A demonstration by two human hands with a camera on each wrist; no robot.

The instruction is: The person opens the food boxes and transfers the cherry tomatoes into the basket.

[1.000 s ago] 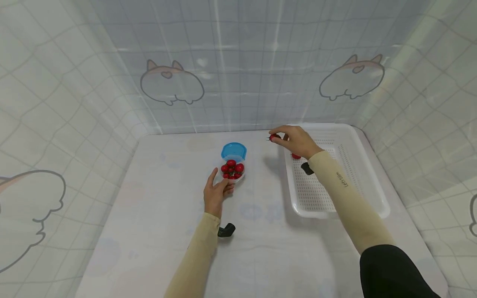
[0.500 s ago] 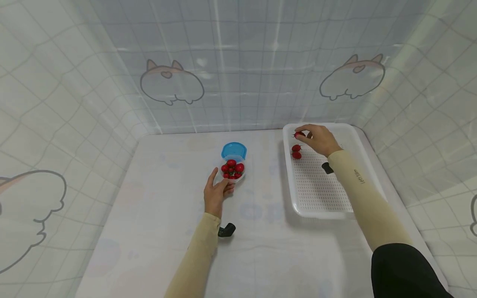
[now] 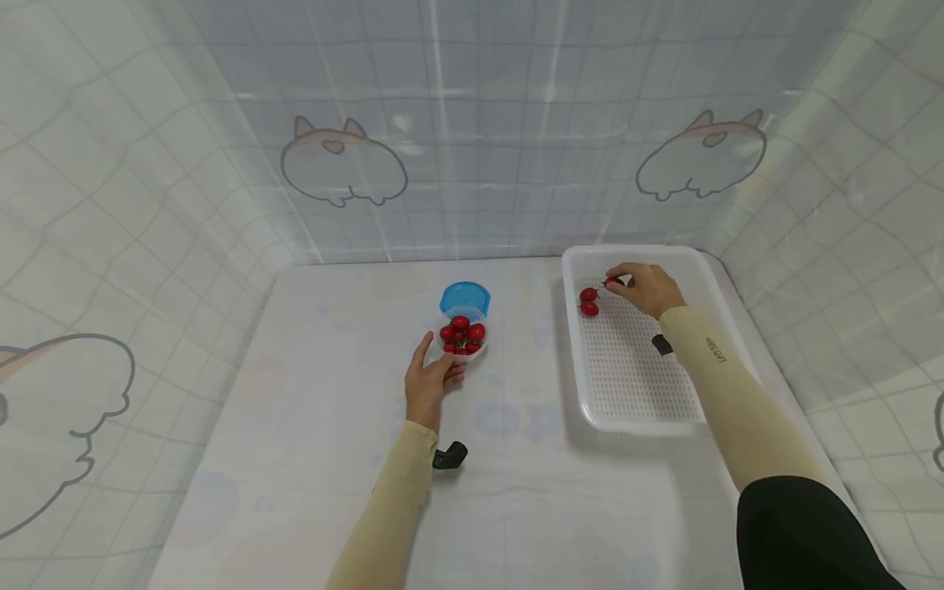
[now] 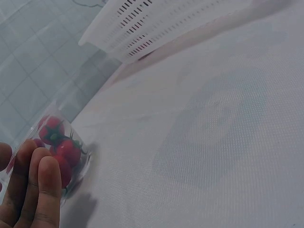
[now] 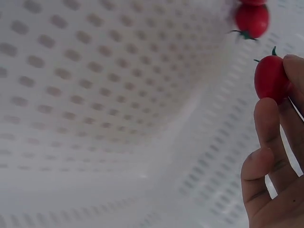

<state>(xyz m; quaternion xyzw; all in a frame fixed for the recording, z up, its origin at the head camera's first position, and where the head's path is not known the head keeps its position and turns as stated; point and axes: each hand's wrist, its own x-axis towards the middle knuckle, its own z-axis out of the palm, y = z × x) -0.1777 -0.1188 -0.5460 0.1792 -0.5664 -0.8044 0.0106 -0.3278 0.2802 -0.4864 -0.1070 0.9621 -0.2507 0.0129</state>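
While the left hand (image 3: 428,385) minds the cup, it is the right hand (image 3: 649,291) that draws my eye: its fingers (image 5: 267,118) pinch the held tomato (image 5: 270,78) at their tips, inside the rim of the white basket (image 3: 634,426). Whether that fruit touches the basket floor I cannot tell.

What matters most from here, I would say, is the short gap to the left of those fingertips. Just across it lies the nearer loose tomato (image 3: 587,294), a touch closer to the person than the held one; the second loose tomato (image 3: 589,309) sits close beside it, again on the person's side. The right hand is by far the nearer to all three, the left being well apart, outside the basket.

The held tomato's long axis runs outward from the fingertips, lying roughly sideways from the head view, with the green stem end leading, away from the palm and toward the loose pair. The nearer loose tomato turns its own stem back toward the right fingers, so the two stems face each other without touching. The second lies roughly sideways too, but its stem points left, away from those fingers.

Over on the worktop (image 3: 324,360), the left fingers bend round the near side of the clear cup (image 4: 84,167), how firmly I cannot tell. More tomatoes (image 3: 475,332) fill it just ahead of them, and beyond these the blue lid (image 3: 465,295) hangs open.
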